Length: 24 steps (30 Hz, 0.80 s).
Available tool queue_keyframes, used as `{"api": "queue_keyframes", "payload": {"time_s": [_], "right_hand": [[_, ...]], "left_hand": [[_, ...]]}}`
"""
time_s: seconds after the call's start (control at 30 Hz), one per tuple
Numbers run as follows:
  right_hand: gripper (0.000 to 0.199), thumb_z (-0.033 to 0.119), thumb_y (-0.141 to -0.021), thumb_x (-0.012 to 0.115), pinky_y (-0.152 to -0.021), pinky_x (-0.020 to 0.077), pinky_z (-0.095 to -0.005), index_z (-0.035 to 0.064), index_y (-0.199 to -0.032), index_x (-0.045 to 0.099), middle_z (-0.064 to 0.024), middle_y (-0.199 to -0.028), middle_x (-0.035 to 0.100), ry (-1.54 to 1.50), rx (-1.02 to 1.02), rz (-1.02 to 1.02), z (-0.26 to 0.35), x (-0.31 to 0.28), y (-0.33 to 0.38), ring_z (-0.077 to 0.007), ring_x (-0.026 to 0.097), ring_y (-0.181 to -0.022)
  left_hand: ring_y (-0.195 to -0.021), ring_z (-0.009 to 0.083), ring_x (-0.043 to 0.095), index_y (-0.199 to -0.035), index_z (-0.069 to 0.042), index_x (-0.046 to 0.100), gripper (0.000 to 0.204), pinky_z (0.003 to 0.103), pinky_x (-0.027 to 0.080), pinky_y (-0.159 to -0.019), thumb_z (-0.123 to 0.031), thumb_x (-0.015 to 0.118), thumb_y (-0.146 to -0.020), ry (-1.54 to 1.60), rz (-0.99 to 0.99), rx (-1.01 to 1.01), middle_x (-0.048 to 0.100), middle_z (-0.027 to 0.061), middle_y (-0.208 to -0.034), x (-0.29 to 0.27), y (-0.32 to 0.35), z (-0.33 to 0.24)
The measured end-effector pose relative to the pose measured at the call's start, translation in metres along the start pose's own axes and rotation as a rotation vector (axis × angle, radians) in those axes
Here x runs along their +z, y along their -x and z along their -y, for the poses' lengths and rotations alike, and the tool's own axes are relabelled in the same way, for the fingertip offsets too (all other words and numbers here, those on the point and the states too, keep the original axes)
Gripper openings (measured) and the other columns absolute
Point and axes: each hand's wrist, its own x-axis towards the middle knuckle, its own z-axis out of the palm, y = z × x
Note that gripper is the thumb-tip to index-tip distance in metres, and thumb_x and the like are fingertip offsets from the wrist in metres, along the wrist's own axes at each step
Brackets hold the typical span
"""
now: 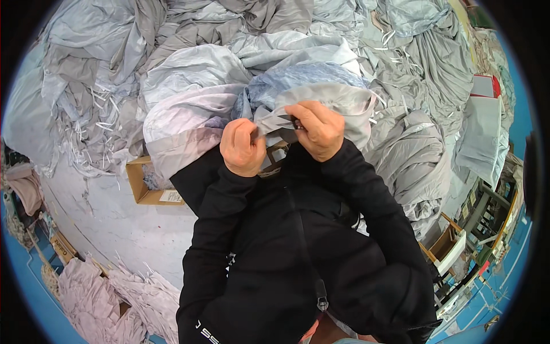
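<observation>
My left hand (243,148) is closed, pinching the edge of a pale grey fabric piece (329,94) in front of my chest. Small dark snips (291,122) are in my right hand (318,131), their blades pointing left across the fabric's edge, close to my left fingers. Most of the snips' handle is hidden by my fingers. Whether the blades are open or closed on the cloth is too small to tell. Blue-patterned cloth (303,74) and a pinkish-grey fold (197,112) bunch up just beyond my hands.
Heaps of grey and pale blue fabric (189,23) with loose white strips cover the table's far side. A cardboard box (137,182) with scraps stands left of me on the pale tabletop (109,215). Pinkish cloth (86,298) lies lower left; a wooden drawer (444,243) is at the right.
</observation>
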Motion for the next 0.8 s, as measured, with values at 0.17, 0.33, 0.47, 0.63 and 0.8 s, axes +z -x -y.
{"api": "queue_keyframes", "payload": {"time_s": [0.17,0.33,0.47,0.63,0.8], "right_hand": [[0.043,-0.005,-0.054,0.069,-0.058,0.0501,-0.034,0.0044,-0.096,0.068,-0.0092,-0.085,0.063,0.087,-0.053,0.062,-0.008,-0.017,0.004,-0.026,0.063,-0.067],[0.045,-0.003,-0.051,0.069,-0.058,0.0494,-0.0336,0.0038,-0.096,0.068,-0.0097,-0.082,0.063,0.099,-0.089,0.071,-0.016,-0.039,0.002,-0.0256,0.063,-0.066],[0.046,-0.003,-0.052,0.068,-0.058,0.0497,-0.0327,0.0033,-0.097,0.07,-0.0097,-0.082,0.065,0.057,-0.032,0.082,-0.017,-0.062,0.002,-0.0253,0.064,-0.066],[0.045,-0.006,-0.053,0.067,-0.058,0.0507,-0.0327,0.0035,-0.097,0.07,-0.0098,-0.083,0.065,0.154,-0.045,0.036,-0.03,-0.08,0.005,-0.0253,0.064,-0.066],[0.041,-0.008,-0.057,0.066,-0.063,0.053,-0.03,0.0027,-0.096,0.069,-0.0116,-0.092,0.067,0.179,0.055,0.049,-0.035,-0.09,0.01,-0.024,0.067,-0.074]], "left_hand": [[-0.073,0.0301,0.065,-0.096,-0.002,0.067,0.033,0.035,0.053,-0.063,0.011,0.065,-0.066,-0.062,0.051,-0.013,0.064,0.0136,-0.087,-0.005,0.0,0.003],[-0.072,0.0309,0.065,-0.092,-0.002,0.067,0.031,0.035,0.053,-0.063,0.012,0.063,-0.065,-0.08,0.079,0.004,0.064,0.014,-0.085,-0.014,-0.003,0.0],[-0.072,0.0313,0.065,-0.09,-0.001,0.066,0.03,0.035,0.053,-0.063,0.013,0.061,-0.064,-0.092,0.09,0.027,0.065,0.0149,-0.084,-0.026,-0.008,-0.001],[-0.072,0.0306,0.064,-0.088,0.0,0.064,0.032,0.036,0.052,-0.062,0.012,0.059,-0.059,-0.15,0.04,0.066,0.063,0.0138,-0.084,-0.037,-0.004,0.007],[-0.075,0.0311,0.065,-0.088,0.0,0.063,0.031,0.037,0.053,-0.066,0.011,0.059,-0.06,-0.195,0.017,0.077,0.065,0.0137,-0.085,-0.041,-0.007,0.009]]}}
